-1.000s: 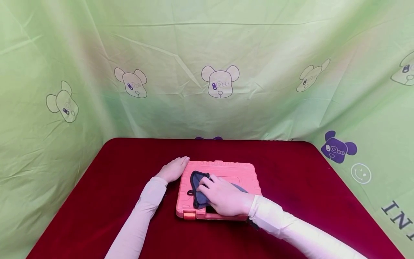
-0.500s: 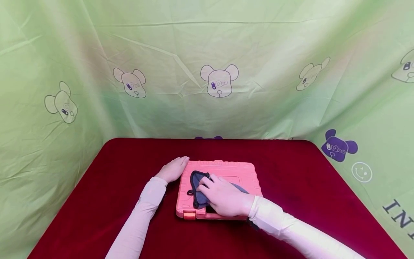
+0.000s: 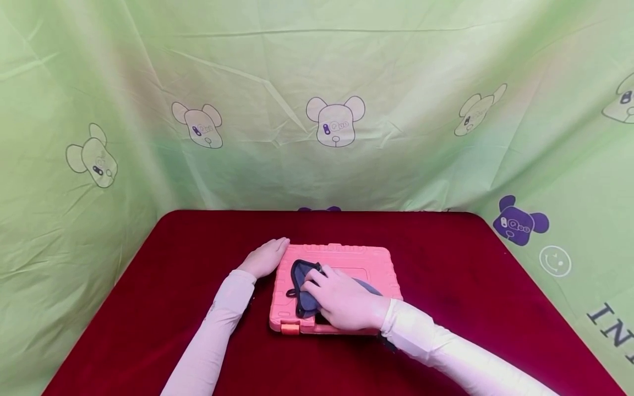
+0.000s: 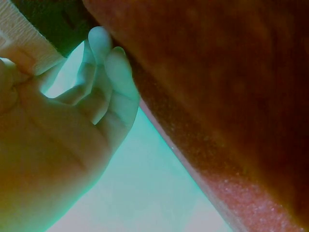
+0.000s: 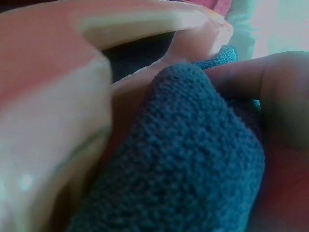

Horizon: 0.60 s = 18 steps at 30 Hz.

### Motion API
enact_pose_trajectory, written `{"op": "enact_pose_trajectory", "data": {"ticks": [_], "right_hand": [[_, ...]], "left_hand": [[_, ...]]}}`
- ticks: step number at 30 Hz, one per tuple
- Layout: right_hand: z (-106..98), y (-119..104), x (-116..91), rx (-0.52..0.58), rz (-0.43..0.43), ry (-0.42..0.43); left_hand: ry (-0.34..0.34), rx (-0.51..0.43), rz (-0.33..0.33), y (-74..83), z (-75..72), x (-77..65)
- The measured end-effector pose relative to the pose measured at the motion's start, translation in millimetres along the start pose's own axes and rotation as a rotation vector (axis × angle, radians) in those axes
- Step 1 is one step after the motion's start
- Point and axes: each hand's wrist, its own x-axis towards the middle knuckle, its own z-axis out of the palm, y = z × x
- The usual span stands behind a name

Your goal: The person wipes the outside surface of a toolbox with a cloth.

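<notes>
A flat pink plastic carrying case (image 3: 337,256) lies on the table, its handle and an orange latch (image 3: 290,329) towards the near side. My right hand (image 3: 342,300) holds a dark blue cloth (image 3: 305,300) with black edging and a small loop against the lid. Close up in the right wrist view, the cloth (image 5: 183,145) looks fluffy and bunched beside the fingers, near the case's handle opening. At the case's far left corner rests my left hand (image 3: 266,259), fingers extended along the edge. The left wrist view shows that hand (image 4: 72,135) with nothing in its palm.
A dark red cloth covers the table (image 3: 460,286), whose far corners are rounded. Light green fabric (image 3: 257,165) printed with bear heads hangs behind it and on both sides.
The head view has shifted very slightly. Both hands, the cloth and the case keep their places, with no other visible movement.
</notes>
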Motion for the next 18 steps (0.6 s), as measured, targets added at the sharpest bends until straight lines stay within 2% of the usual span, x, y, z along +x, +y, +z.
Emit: {"op": "enact_pose_trajectory", "data": {"ticks": [18], "right_hand": [[-0.2,0.1,-0.5,0.027,0.017,-0.008]], "left_hand": [[-0.014,-0.001,-0.01,3.4,-2.1,-2.9]]}}
